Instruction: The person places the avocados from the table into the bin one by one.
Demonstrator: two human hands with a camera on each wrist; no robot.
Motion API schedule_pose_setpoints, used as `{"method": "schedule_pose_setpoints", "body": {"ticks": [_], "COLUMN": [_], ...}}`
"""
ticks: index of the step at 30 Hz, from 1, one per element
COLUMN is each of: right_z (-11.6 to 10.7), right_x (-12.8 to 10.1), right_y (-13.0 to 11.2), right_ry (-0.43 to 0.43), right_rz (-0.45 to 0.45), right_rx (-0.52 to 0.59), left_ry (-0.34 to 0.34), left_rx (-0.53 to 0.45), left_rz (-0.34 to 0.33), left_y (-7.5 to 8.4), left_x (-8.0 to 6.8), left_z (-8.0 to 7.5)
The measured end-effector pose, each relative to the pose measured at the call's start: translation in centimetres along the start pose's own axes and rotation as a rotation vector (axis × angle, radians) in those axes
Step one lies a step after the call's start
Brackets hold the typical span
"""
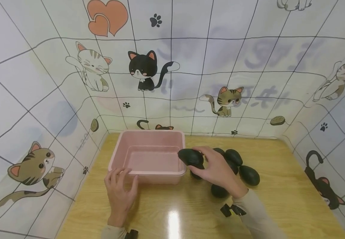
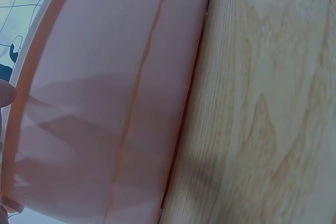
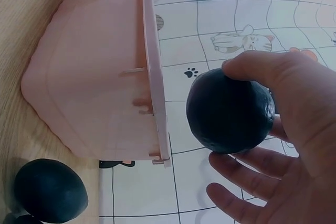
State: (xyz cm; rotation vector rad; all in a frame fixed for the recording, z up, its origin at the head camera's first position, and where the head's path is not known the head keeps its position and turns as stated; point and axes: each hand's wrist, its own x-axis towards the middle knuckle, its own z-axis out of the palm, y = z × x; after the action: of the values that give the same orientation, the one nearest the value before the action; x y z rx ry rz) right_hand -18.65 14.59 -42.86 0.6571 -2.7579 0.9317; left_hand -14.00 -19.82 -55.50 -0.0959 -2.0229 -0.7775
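My right hand (image 1: 215, 167) holds a dark green avocado (image 1: 191, 157) between thumb and fingers, raised near the right rim of a pink plastic bin (image 1: 160, 173). In the right wrist view, this avocado (image 3: 229, 111) shows its rounded end, with the thumb on one side and fingertips on the other. My left hand (image 1: 120, 191) grips the bin's front left rim, fingers over the edge and thumb on the front wall. The bin's visible floor is bare. Close up in the left wrist view is the bin's outer wall (image 2: 100, 87).
Several more avocados (image 1: 249, 175) lie on the wooden table (image 1: 283, 205) right of the bin, some partly hidden by my right hand. One loose avocado (image 3: 51, 190) lies near the bin's corner. Behind and on both sides stand cat-patterned sheets (image 1: 187, 83).
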Motion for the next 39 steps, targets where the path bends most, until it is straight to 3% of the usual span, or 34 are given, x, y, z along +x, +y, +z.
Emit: {"method": "schedule_pose_setpoints", "body": {"ticks": [7, 14, 30, 39], "right_z": [0.0, 0.7, 1.4, 3.0], "right_x": [1.0, 1.7, 2.5, 3.1], "right_y": [-0.5, -1.0, -1.5, -1.7], "right_ry": [-0.027, -0.095, -0.113, -0.153], "right_rz": [-0.048, -0.031, -0.062, -0.072], "right_rx": [-0.009, 0.018, 0.036, 0.033], "left_ry": [0.007, 0.005, 0.013, 0.024], "left_rx": [-0.004, -0.003, -0.009, -0.007], "left_rz": [0.028, 0.031, 0.043, 0.019], "left_y": [0.0, 0.1, 0.3, -0.1], "left_x": [0.2, 0.4, 0.7, -0.1], "left_z": [0.2, 0.3, 0.6, 0.3]}}
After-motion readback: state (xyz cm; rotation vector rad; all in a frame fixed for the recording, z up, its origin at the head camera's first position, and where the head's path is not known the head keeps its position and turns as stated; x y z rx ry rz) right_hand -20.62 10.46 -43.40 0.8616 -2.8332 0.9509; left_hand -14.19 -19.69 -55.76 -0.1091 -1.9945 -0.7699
